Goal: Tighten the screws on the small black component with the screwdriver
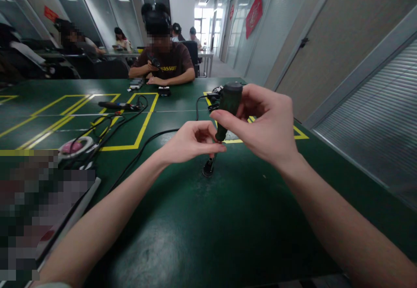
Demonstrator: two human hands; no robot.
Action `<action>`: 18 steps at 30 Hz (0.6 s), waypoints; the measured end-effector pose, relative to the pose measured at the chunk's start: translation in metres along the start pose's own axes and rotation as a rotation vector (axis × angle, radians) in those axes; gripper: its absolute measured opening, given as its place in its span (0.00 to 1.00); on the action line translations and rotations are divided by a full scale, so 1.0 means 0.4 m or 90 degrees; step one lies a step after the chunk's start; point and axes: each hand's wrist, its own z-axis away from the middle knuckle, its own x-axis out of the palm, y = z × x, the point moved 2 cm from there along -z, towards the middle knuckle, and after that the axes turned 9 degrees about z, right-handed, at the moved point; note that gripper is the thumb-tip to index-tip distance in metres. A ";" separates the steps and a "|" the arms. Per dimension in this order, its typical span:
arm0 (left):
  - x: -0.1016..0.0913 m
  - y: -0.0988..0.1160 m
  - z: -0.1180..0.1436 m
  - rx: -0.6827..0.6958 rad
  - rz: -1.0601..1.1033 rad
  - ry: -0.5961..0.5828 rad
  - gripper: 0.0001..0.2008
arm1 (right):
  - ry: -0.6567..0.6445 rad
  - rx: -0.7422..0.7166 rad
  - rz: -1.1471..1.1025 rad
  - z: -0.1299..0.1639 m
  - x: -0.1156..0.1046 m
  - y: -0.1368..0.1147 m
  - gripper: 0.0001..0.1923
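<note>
My right hand (263, 125) grips the dark green handle of a screwdriver (229, 103), held upright and tilted slightly over the green table (202, 231). My left hand (192, 142) pinches the thin shaft just below the handle with thumb and fingertips. The shaft's tip stands in a small black cylindrical part (208, 167) resting on the table right under my left hand.
A black cable (143, 151) runs across the table to a black device (213, 97) behind the screwdriver. A soldering iron (117, 105) and a roll of wire (75, 147) lie at left among yellow floor-tape lines. A person (163, 57) sits across the table, handling something small.
</note>
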 end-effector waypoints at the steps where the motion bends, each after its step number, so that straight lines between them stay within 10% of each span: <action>1: -0.003 0.000 -0.001 0.000 -0.022 -0.002 0.14 | -0.010 0.002 0.012 -0.001 0.003 0.000 0.10; 11: -0.052 -0.186 -0.001 -0.190 -0.129 -0.252 0.27 | -0.020 0.071 0.060 0.029 -0.045 0.019 0.07; 18: -0.034 -0.264 0.011 -0.181 -0.058 -0.184 0.19 | -0.095 0.077 0.042 0.073 -0.029 0.059 0.12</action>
